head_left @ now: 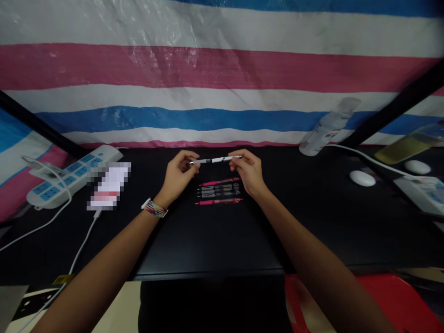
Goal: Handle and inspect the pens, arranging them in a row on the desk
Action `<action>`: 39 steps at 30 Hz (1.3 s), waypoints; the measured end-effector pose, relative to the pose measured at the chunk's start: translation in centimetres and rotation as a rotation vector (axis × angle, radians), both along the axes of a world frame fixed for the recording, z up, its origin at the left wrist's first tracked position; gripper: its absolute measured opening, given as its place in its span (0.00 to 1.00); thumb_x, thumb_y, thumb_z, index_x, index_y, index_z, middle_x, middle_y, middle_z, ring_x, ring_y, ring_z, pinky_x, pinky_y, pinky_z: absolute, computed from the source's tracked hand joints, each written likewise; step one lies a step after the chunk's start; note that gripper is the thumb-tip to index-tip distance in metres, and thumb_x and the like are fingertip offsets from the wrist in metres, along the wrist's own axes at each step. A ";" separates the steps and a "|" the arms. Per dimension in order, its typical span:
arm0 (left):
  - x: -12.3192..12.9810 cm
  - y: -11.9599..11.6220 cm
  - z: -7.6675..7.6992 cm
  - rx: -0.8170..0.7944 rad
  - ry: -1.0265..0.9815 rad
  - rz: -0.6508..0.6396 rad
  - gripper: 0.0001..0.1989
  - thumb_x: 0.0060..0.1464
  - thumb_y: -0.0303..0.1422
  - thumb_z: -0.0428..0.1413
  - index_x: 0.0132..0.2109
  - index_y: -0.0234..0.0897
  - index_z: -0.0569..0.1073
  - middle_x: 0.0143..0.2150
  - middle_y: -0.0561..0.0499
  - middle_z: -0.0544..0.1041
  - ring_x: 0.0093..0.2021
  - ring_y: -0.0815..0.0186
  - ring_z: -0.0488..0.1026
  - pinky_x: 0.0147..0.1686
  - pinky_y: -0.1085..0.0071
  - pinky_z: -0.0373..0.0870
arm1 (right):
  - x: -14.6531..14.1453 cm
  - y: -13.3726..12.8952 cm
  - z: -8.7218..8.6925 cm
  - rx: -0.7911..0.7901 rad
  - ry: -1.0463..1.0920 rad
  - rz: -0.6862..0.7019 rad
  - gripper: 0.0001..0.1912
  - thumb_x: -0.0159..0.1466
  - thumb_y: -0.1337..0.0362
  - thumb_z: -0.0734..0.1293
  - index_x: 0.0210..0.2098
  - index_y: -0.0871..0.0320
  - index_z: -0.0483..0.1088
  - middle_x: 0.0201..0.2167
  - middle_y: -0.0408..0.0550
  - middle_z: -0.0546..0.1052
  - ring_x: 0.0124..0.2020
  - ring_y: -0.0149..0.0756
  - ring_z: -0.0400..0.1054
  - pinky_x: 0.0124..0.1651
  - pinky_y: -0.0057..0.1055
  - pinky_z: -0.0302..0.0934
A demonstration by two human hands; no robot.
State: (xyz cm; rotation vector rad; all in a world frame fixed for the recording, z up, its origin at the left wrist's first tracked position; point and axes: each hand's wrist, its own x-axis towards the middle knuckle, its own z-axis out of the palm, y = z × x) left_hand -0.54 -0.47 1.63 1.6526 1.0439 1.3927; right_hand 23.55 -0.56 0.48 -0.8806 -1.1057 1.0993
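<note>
Left hand: our left hand [178, 175] pinches the dark end of the white pen [215, 160] between thumb and fingertips; a beaded wristband [154, 208] sits on that wrist.
Right hand: our right hand [249, 172] grips the other end of the same pen with its fingertips, so both hands are closed on it.
White pen: it is held level above the table [215, 240], toward the middle of the far edge, lifted clear of the surface (we cannot tell whether any part of it is loose).
Row of pens: four pens [219, 190] lie side by side on the table directly below the held one, between our two hands; the nearest and farthest are pink, the two in the middle dark.
Left side of the table: a white power strip [69, 178] with blue sockets lies near the far left corner, a blurred-out flat object [109, 185] just beside it with a white cable [79, 252] running toward the near edge.
Right side of the table: a clear bottle [328, 127] leans at the far edge, and a white oval object [362, 178] rests nearer us, well apart from the pens.
Backdrop: a striped tarp [222, 69] in pink, white and blue hangs behind the far edge.
</note>
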 end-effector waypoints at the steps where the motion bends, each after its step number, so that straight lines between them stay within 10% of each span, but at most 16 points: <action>1: 0.0 0.0 0.0 -0.002 0.007 -0.004 0.11 0.59 0.34 0.68 0.48 0.39 0.80 0.41 0.49 0.81 0.32 0.68 0.79 0.28 0.74 0.75 | 0.0 0.0 0.0 0.001 -0.004 -0.001 0.05 0.62 0.59 0.75 0.39 0.49 0.82 0.28 0.43 0.76 0.31 0.36 0.71 0.39 0.40 0.68; 12: 0.2 -0.1 -0.1 -0.005 0.088 0.006 0.18 0.69 0.45 0.63 0.34 0.38 0.80 0.27 0.52 0.76 0.27 0.70 0.74 0.27 0.74 0.71 | 0.2 -0.1 0.3 -0.005 0.018 -0.007 0.05 0.61 0.62 0.75 0.38 0.50 0.83 0.27 0.43 0.78 0.30 0.36 0.71 0.38 0.39 0.68; 39: -0.5 0.4 0.0 0.018 -0.076 0.104 0.11 0.58 0.36 0.70 0.46 0.37 0.85 0.34 0.49 0.83 0.32 0.67 0.80 0.26 0.76 0.74 | 1.1 1.0 -0.2 0.020 0.090 -0.205 0.02 0.60 0.62 0.74 0.34 0.51 0.81 0.24 0.41 0.72 0.27 0.33 0.66 0.31 0.33 0.61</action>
